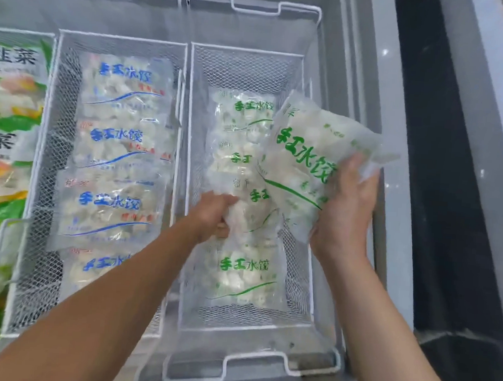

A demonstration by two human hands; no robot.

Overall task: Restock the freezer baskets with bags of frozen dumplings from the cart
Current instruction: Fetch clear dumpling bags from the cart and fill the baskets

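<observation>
Dumpling bag (309, 161), clear plastic with green lettering and white dumplings inside, sits tilted at frame centre-right above the right basket (300, 283). Right hand (344, 214) grasps its lower edge. Left hand (213, 214) clenches a green-print bag (251, 217) lying in that basket.

The baskets (185, 185) are white-coated wire with fine diamond mesh walls, matt and dusted with frost. The dumpling bags (120, 139) are thin clear plastic, slightly glossy and crinkled, printed in blue or green, lumpy over the pale dumplings inside. The bags at far left (8, 114) are shinier printed plastic film. The freezer wall (402, 141) looks smooth, grey and faintly glossy.
</observation>
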